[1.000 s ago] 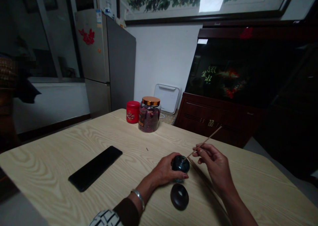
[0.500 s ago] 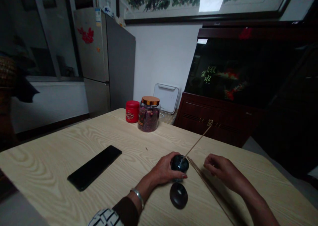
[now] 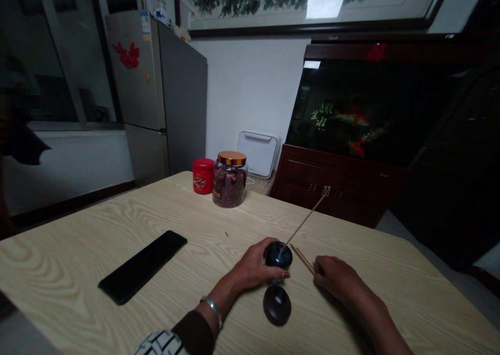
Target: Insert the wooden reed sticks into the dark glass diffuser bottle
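On the pale, grainy wooden table [image 3: 117, 225], the hands are apart. The left hand [image 3: 253, 265] clamps a glossy dark round pot [image 3: 278, 255], a thin tilted wooden stick [image 3: 305, 219] rising from its top. The loosely curled right hand [image 3: 336, 278] lies at the ends of slender sticks [image 3: 301, 258]. A dark holed disc [image 3: 276, 305] sits just below the pot.

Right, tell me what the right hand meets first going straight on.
The right hand would meet the thin wooden sticks first, lying at its fingertips; depth is unclear, so they may already touch.

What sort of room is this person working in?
Probably a home dining area: a refrigerator stands by the wall, an aquarium sits on a wooden cabinet, and a framed flower painting hangs above.
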Action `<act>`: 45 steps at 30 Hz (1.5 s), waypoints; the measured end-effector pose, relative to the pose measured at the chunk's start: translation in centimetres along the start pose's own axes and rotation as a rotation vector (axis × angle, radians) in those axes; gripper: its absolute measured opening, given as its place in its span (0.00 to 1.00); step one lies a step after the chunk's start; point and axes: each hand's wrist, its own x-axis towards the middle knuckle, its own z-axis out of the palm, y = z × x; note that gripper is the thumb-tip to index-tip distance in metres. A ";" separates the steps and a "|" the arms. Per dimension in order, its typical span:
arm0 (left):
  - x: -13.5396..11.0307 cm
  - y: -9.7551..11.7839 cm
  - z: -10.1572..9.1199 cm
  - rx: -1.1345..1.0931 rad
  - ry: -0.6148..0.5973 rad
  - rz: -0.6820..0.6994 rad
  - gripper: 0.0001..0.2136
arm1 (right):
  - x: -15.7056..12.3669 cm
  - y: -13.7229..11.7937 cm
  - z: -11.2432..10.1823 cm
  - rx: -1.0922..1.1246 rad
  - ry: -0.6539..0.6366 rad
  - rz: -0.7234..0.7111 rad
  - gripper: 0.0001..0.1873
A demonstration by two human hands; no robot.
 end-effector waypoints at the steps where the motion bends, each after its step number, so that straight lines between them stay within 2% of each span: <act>1: 0.0 0.0 0.0 -0.003 0.000 0.000 0.32 | 0.0 -0.1 0.0 -0.007 0.001 0.009 0.07; 6: 0.0 -0.1 0.0 0.009 0.011 0.007 0.32 | 0.0 -0.4 0.0 -0.008 0.012 0.019 0.08; 10: 0.0 0.0 0.0 0.000 0.007 0.006 0.32 | 0.1 0.3 -1.0 0.164 0.082 -0.015 0.07; 12: -0.1 0.0 0.0 -0.005 0.007 0.005 0.33 | -0.3 0.6 -2.5 0.385 0.141 -0.063 0.08; 15: -0.1 -0.1 0.0 -0.006 0.010 0.003 0.33 | -1.2 0.4 -5.3 0.862 0.261 -0.088 0.10; 18: 0.0 -0.2 0.0 -0.009 0.007 0.005 0.33 | -2.1 -0.6 -7.4 1.307 0.518 -0.059 0.13; 21: 0.0 -0.3 0.0 -0.005 0.009 0.007 0.33 | -2.4 -2.0 -8.0 1.512 0.739 -0.045 0.13; 26: 0.0 -0.3 0.1 0.014 0.017 0.014 0.32 | -2.4 -4.2 -7.5 1.455 0.887 -0.056 0.12; 32: 0.0 -0.2 0.0 0.035 0.023 -0.005 0.34 | -2.7 -5.5 -7.1 1.275 0.914 -0.083 0.12; 41: -0.2 0.1 0.1 -0.017 0.010 0.010 0.32 | -2.4 -7.0 -5.7 1.205 0.725 -0.154 0.13; 45: -0.2 0.1 0.0 0.000 0.018 0.012 0.32 | -2.0 -7.4 -4.7 1.195 0.586 -0.168 0.15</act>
